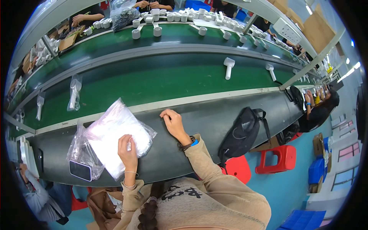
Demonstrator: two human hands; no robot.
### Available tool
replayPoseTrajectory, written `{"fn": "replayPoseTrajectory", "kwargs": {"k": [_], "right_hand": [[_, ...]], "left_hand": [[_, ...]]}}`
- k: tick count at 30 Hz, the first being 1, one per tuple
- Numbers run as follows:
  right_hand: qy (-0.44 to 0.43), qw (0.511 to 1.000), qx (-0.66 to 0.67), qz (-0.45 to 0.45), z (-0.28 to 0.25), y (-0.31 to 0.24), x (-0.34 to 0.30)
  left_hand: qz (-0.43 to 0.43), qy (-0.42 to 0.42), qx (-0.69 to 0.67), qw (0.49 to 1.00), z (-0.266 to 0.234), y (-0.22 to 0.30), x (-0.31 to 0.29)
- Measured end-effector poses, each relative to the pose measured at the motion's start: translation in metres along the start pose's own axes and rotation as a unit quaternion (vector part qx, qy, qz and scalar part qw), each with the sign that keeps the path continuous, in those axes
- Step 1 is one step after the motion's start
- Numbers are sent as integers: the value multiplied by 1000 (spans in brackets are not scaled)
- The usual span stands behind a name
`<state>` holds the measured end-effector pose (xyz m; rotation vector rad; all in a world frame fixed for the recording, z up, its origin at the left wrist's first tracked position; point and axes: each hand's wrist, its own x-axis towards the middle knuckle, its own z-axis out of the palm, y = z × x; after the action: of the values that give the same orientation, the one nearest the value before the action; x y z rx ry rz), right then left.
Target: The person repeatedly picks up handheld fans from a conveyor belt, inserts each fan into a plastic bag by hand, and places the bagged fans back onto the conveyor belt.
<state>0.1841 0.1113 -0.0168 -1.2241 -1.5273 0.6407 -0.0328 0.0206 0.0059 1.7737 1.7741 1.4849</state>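
Note:
My left hand (127, 152) rests on a stack of clear-white plastic bags (111, 134) on the dark worktable, its fingers loosely bent and gripping nothing that I can see. To its right, my right hand (173, 122) lies on the tabletop near the conveyor's edge, its fingers bent and apart with nothing in them. A crumpled clear bag (81, 147) sits left of the stack, and a phone (80, 170) with a dark screen lies at its lower end. Beyond, the green belt (153, 80) carries white handheld devices (229, 69), some of them bagged (74, 93).
A black backpack (241, 132) lies on the table at the right. Red stools (276, 164) stand beside the table. Across the belt, co-workers' hands (147, 4) are near many white round parts (184, 17). Other people sit at both ends. A metal post (312, 61) rises at the right.

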Motion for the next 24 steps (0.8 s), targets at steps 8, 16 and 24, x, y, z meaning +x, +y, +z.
{"fn": "replayPoseTrajectory", "kwargs": {"k": [8,16,24], "right_hand": [[94,974,-204,9,-61,35,150],[122,722,-676,-81,-211,176,275],[12,650,-758,-59,-240,187,276]], "left_hand": [[-25,-59,14,998,-7,5,10],[31,-82,101,991,-22,22,15],[-25,-109,74,991,-39,33,24]]}}
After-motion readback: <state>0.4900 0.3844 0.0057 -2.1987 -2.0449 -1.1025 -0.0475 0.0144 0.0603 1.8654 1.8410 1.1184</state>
